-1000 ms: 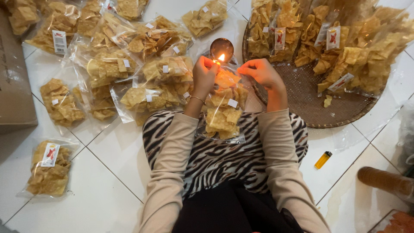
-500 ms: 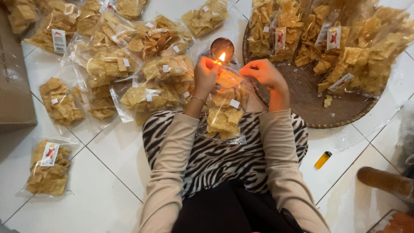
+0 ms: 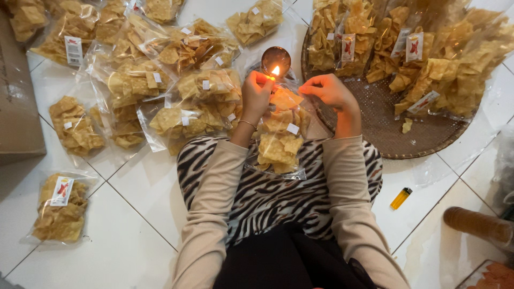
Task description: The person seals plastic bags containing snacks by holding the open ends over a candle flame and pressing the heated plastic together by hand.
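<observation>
A clear plastic bag of yellow chips (image 3: pixel 278 140) hangs over my lap, its top edge stretched between both hands. My left hand (image 3: pixel 257 92) pinches the left end of that edge right beside a small flame (image 3: pixel 276 70). My right hand (image 3: pixel 331 91) pinches the right end. The flame burns on a small round candle holder (image 3: pixel 275 56) standing on the white tile floor just beyond the bag. The bag's lower part rests on my zebra-striped clothing.
Several sealed bags of chips (image 3: pixel 160 85) lie on the floor to the left and ahead. A round woven tray (image 3: pixel 407 134) at the right holds more bags. A yellow lighter (image 3: pixel 400 198) lies on the tiles. A cardboard box (image 3: pixel 16 107) stands at the far left.
Both hands hold the bag's top edge at the flame as before, with only a slight shift of the fingers.
</observation>
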